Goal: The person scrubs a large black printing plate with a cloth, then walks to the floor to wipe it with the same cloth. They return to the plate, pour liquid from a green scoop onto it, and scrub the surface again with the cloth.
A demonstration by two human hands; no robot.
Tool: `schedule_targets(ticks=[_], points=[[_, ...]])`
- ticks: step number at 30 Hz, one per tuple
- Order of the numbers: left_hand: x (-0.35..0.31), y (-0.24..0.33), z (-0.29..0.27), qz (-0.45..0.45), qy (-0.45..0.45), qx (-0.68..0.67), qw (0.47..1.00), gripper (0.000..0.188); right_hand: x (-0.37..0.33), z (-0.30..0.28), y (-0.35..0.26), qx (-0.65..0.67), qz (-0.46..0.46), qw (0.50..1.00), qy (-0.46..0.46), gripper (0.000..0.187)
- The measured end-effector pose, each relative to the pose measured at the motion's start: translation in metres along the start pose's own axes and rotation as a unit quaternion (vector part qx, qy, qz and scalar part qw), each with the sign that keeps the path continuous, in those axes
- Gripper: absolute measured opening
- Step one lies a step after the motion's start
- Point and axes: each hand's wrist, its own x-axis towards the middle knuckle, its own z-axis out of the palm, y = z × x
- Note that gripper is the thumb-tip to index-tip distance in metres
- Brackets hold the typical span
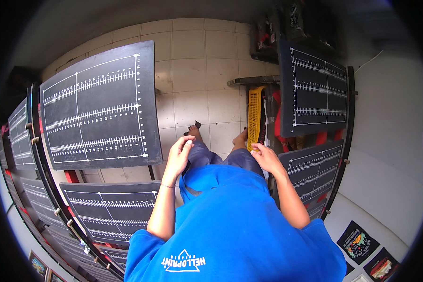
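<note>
Black gridded boards (98, 105) flank both empty hands, left (179, 154) and right (266, 157), each grip released, near a yellow crate (254, 115).

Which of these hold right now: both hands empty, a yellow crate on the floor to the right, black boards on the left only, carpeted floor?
1. Both hands are empty. True: the left hand and right hand hold nothing visible.
2. A yellow crate stands right of the feet. True.
3. Black boards are on the left only. False: one black board is left, another right.
4. The floor is carpeted. False: pale tiles.
</note>
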Motion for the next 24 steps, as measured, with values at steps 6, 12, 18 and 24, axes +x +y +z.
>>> schedule_targets(ticks=[6,12,18,24], points=[[-0.006,0.018,-0.018,0.050,0.030,0.157,0.986,0.028,-0.017,-0.007,0.007,0.015,0.022,1.000,0.016,0.041],[-0.029,0.017,-0.024,0.083,0.061,0.142,0.984,0.025,-0.023,-0.019,-0.001,-0.033,0.053,0.998,-0.024,0.042],[-0.065,0.008,-0.047,0.077,0.134,0.005,0.988,0.021,0.063,-0.026,-0.043,-0.040,-0.052,0.998,0.003,0.042],[-0.057,0.001,-0.054,0.078,0.150,-0.026,0.985,0.021,0.102,-0.013,-0.017,-0.063,-0.103,0.991,0.065,0.041]])
